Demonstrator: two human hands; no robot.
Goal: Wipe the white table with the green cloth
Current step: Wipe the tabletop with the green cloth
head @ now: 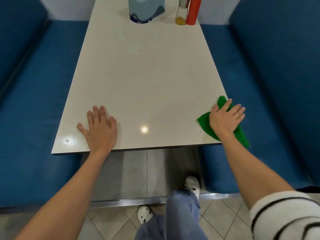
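A person's right hand (pixel 225 118), fingers straight, presses the green cloth (pixel 204 122) onto the near right corner of the white table (pixel 147 75), part of it spilling over the edge; the left hand (pixel 99 129) lies flat and empty near the left corner. Wiping appears underway, the far end by the red bottle (pixel 193 11) likely yet to cover

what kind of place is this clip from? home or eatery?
Most likely a restaurant booth: blue padded benches flank a long white table, and a red bottle, a clear bottle with yellow dregs and a blue container stand at its far end.
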